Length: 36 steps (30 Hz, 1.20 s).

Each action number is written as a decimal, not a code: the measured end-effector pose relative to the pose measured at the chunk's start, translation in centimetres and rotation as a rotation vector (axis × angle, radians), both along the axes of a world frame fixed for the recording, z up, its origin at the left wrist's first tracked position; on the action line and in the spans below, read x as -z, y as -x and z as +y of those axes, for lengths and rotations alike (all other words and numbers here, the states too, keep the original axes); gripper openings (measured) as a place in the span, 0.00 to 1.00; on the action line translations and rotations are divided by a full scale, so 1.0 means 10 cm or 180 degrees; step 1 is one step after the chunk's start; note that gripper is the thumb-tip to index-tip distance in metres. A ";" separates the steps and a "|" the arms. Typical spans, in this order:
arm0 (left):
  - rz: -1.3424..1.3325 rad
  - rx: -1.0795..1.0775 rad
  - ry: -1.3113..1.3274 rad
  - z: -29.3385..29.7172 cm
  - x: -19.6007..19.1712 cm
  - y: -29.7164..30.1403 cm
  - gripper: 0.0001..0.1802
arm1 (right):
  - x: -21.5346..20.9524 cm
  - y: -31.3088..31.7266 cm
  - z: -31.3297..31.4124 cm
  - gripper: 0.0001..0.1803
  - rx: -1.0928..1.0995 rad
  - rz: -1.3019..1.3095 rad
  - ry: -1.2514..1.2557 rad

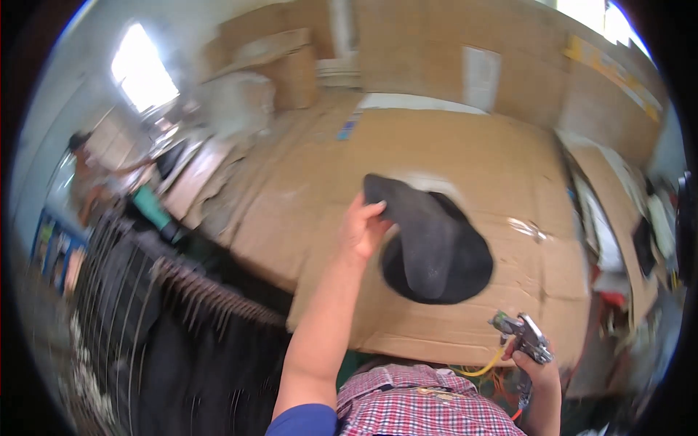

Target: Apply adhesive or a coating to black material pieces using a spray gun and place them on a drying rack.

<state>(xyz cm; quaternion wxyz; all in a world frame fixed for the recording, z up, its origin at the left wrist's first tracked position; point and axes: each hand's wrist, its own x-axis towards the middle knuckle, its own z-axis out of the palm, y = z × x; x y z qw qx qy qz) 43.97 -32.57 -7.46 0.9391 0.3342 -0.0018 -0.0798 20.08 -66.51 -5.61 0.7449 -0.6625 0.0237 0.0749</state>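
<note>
My left hand reaches forward over the table and pinches the upper left end of a dark grey, felt-like piece. That piece hangs in a curve across a rounded black piece lying on the cardboard sheet. I cannot tell whether the grey and black parts are one folded piece or two. Low on the right, beyond the near edge of the cardboard, my right hand is closed round a metal spray gun. A yellow hose and a red-orange one run near the gun.
On the left stands a wire rack hung with black pieces. Further off, a person works at another table. Cardboard panels line the back. More cardboard and cloth-like items stand along the right side.
</note>
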 end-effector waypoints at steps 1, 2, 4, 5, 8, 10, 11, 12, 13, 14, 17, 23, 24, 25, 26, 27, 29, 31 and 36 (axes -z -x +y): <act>-0.0069 -0.0141 -0.0005 0.13 -0.30 0.14 0.24 | 0.00 -0.05 0.05 0.32 -0.0083 -0.0009 0.0003; -0.0303 -0.0132 0.0069 0.34 -0.53 0.26 0.23 | -0.02 -0.08 0.11 0.32 -0.0152 0.0034 0.0031; -0.0537 -0.0351 0.0086 0.68 -0.97 0.70 0.22 | -0.11 -0.14 0.06 0.31 -0.0523 0.0025 0.0049; -0.0740 -0.0635 -0.0124 0.88 -1.24 1.00 0.22 | -0.18 -0.18 0.07 0.30 -0.0605 0.0008 0.0107; -0.0979 -0.1867 -0.0416 1.24 -2.08 2.07 0.23 | -0.42 -0.28 0.05 0.29 -0.1118 -0.0039 0.0010; -0.0771 -0.2790 -0.0659 1.53 -2.44 2.87 0.23 | -0.54 -0.35 0.02 0.29 -0.1460 -0.0050 0.0014; -0.0945 -0.3013 -0.0840 1.62 -2.60 3.30 0.23 | -0.62 -0.38 0.04 0.29 -0.1598 -0.0056 -0.0014; -0.0814 -0.3571 -0.0878 1.69 -2.69 3.72 0.22 | -0.69 -0.41 0.06 0.29 -0.1771 -0.0088 -0.0052; -0.0668 -0.4104 -0.0893 1.76 -2.74 4.12 0.22 | -0.77 -0.43 0.06 0.29 -0.1919 -0.0113 -0.0076; -0.0611 -0.4364 -0.0948 1.91 -2.90 4.56 0.23 | -0.94 -0.46 0.13 0.28 -0.2074 -0.0183 -0.0029; -0.0254 -0.5141 -0.0894 2.02 -2.89 5.80 0.25 | -1.17 -0.51 0.31 0.28 -0.2487 -0.0074 0.0143; 0.1300 -0.7365 -0.1765 1.72 -2.59 6.74 0.24 | -1.28 -0.45 0.73 0.20 -0.2845 0.0069 0.0221; 0.1673 -0.7844 -0.2473 1.60 -2.55 6.58 0.24 | -1.29 -0.43 0.79 0.17 -0.2835 0.0113 0.0258; 0.2061 -0.8221 -0.3229 1.50 -2.48 6.39 0.25 | -1.24 -0.43 0.79 0.17 -0.2783 0.0125 0.0276; 0.2033 -0.8138 -0.3237 1.47 -2.38 6.23 0.25 | -1.19 -0.44 0.77 0.18 -0.2755 0.0085 0.0305; 0.1956 -0.8119 -0.3772 1.46 -2.27 6.03 0.25 | -1.15 -0.44 0.71 0.18 -0.2669 0.0058 0.0346; 0.1679 -0.7899 -0.4383 1.26 -2.16 5.52 0.25 | -1.20 -0.43 0.50 0.21 -0.2326 0.0026 0.0586; 0.0918 -0.7342 -0.4583 1.21 -1.96 4.94 0.23 | -1.06 -0.46 0.35 0.26 -0.2242 -0.0078 0.0488; 0.0133 -0.5603 -0.4226 1.71 -1.19 3.49 0.24 | -0.71 -0.25 0.36 0.27 -0.0914 -0.0247 0.0796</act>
